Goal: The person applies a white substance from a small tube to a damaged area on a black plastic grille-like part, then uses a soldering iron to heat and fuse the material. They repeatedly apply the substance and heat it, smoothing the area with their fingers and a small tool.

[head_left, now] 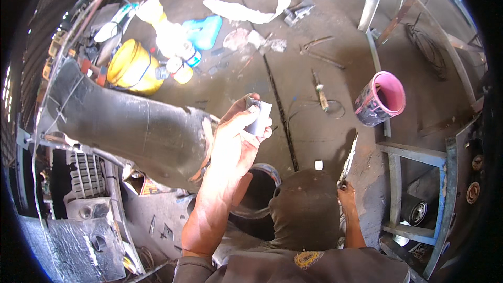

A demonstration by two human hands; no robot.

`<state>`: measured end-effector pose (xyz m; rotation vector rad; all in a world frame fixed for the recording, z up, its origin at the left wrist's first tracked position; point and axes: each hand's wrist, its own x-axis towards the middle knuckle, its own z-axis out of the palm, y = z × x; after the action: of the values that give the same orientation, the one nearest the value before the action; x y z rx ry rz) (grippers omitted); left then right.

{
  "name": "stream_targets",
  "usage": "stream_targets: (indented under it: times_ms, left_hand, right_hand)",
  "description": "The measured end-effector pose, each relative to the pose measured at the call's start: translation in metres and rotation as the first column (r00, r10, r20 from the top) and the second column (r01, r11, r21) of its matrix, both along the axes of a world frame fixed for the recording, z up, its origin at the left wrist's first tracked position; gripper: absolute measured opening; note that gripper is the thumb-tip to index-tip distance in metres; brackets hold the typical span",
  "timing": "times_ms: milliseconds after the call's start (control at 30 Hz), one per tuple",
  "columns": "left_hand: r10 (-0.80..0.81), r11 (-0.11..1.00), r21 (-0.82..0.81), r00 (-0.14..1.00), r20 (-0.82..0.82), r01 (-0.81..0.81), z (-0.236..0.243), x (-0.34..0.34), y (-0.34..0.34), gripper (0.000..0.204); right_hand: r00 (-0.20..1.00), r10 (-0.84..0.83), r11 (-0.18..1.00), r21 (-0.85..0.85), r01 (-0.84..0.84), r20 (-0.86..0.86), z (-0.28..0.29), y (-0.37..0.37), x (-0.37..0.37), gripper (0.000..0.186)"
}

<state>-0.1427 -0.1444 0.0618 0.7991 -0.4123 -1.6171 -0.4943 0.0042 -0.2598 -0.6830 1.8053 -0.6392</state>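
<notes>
My left hand (236, 141) is raised over the concrete floor and pinches a small grey rectangular piece (259, 117) between thumb and fingers. It is right beside the torn end of a large black curved plastic panel (131, 126) that stretches to the left. Below this hand stands a dark round can (262, 191), partly hidden by my forearm. My right hand (347, 193) is lower right, closed around a thin, flat metal tool (349, 157) that points upward. A dark rounded shape (306, 209), probably my knee, sits between the two hands.
A pink-rimmed paint can (381, 99) stands at the right, above a blue metal frame (419, 194). A yellow container (133, 65), bottles, a blue jug (205, 30) and white rags (246, 9) lie at the back. A screwdriver (320, 94) rests on the floor. Engine parts (86, 178) fill the left.
</notes>
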Motion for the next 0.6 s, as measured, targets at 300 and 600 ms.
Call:
stream_targets:
  times_ms: [300,600]
  left_hand:
    - [-0.128,0.991,-0.03,0.992,0.008,0.128,0.013,-0.032,-0.043,0.026]
    - [-0.135,0.987,-0.083,0.99,0.035,0.137,0.039,-0.061,-0.046,0.021]
  right_hand:
    - [0.602,0.138,0.957,-0.263,0.124,0.787,0.152,-0.017,0.023,0.049]
    - [0.643,0.548,0.761,-0.638,-0.119,0.534,0.202,-0.077,0.055,0.076]
